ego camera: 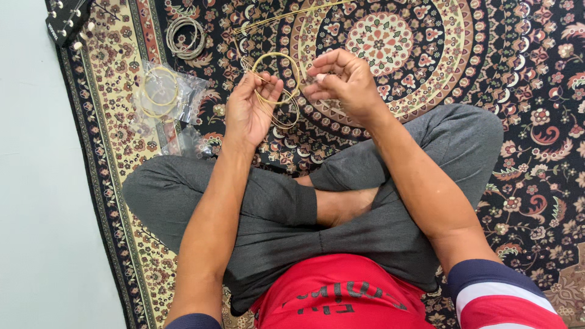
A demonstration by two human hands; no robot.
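Patterned rug (487,61) is lying under crossed legs, where the left hand (250,109) is pinching the coiled string (277,82) upright, its loose end running far-right, while the right hand (341,82), fingers curled and empty, is hovering just beside the coil.

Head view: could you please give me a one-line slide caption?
Seated cross-legged on a patterned rug, left hand holds a coiled string; right hand close beside.

Coiled gold-coloured guitar string (275,79), thin wire wound in loose loops, held upright above the patterned rug's (487,49) centre medallion, one end trailing toward the rug's far edge
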